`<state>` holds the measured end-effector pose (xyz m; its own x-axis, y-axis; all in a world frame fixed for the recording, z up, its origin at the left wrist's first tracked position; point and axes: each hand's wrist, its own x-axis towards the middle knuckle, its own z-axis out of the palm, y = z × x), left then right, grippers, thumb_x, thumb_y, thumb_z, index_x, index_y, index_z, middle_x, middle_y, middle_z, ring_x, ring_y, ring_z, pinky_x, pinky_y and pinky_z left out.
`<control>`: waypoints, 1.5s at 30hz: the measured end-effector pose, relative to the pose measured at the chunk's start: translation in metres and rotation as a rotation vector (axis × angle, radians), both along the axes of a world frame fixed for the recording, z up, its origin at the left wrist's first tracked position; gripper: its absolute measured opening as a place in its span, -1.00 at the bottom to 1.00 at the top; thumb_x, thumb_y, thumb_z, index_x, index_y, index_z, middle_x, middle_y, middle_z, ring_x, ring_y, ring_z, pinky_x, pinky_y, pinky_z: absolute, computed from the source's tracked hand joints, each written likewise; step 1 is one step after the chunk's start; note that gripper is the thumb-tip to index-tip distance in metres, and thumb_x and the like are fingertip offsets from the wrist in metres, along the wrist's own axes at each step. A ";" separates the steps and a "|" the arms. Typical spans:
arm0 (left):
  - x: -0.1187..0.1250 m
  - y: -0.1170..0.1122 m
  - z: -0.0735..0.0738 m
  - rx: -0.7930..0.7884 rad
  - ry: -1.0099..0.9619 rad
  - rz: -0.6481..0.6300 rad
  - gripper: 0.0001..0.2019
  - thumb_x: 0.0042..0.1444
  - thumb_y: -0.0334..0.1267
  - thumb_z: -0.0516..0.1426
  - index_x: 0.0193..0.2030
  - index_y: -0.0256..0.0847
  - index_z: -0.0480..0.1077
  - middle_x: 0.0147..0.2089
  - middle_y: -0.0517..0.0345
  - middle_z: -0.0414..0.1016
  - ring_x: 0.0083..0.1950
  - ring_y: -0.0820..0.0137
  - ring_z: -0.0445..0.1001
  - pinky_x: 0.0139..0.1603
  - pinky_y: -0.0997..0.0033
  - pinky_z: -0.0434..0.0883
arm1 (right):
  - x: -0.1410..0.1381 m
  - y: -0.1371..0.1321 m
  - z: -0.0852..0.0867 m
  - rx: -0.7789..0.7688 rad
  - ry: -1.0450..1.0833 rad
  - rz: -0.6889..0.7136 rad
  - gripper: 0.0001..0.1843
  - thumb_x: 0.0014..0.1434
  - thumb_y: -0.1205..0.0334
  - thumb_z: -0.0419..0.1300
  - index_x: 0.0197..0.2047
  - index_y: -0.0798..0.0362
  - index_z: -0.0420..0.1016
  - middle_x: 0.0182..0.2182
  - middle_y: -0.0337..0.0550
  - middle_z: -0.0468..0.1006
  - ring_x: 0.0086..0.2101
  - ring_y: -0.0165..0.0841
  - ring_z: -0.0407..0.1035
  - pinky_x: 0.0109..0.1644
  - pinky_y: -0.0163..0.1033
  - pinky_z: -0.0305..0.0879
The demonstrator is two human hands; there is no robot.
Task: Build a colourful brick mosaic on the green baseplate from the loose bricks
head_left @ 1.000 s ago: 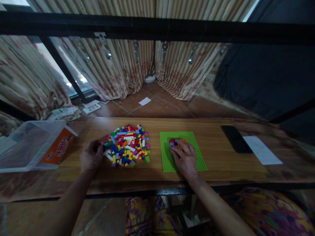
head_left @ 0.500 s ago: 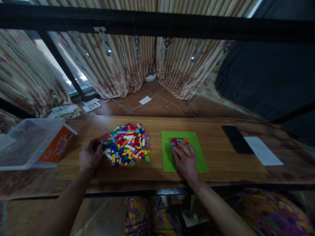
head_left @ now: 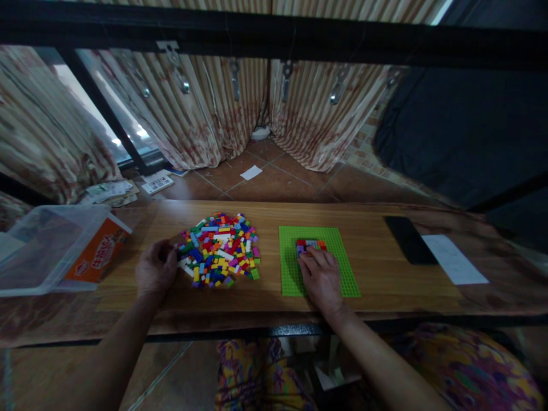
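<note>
A heap of small, many-coloured building bricks [head_left: 222, 251] lies left of the middle of the table. At its left edge rests my left hand [head_left: 156, 267], thumb and fingers curled together; what is between the fingertips is too dark to make out. A green studded baseplate [head_left: 289, 279] lies to the right of the heap. On it stands a small block of joined bricks [head_left: 311, 243], with red, grey, orange and purple ones showing. My right hand [head_left: 322, 277] bends over this block, its fingers closed and pressed to the bricks, which hides the near part.
A clear plastic box [head_left: 38, 251] with an orange label [head_left: 99, 251] stands at the far left. To the right lie a black flat object [head_left: 411, 240] like a phone and a white sheet of paper [head_left: 454, 260]. A dark metal bar [head_left: 274, 43] crosses above the table.
The whole view has shifted slightly. Both hands keep nearly the same places, the left at the heap and the right on the brick block.
</note>
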<state>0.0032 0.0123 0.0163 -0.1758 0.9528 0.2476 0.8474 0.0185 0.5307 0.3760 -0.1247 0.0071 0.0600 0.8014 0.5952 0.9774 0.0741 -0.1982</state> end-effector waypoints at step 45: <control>0.000 -0.001 0.000 0.027 0.006 -0.012 -0.61 0.06 -0.09 0.06 -0.03 -0.23 0.43 -0.15 0.00 0.54 -0.13 0.24 0.50 -0.06 0.28 0.43 | -0.033 -0.077 -0.001 -0.083 0.266 0.173 -0.74 0.28 0.29 0.10 0.01 -0.01 0.47 0.06 0.00 0.47 0.03 -0.14 0.36 0.08 0.09 0.34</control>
<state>0.0037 0.0117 0.0165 -0.1630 0.9477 0.2743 0.8508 -0.0057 0.5255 0.3426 -0.2020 0.0056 0.0634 0.8585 0.5089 0.8651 0.2069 -0.4569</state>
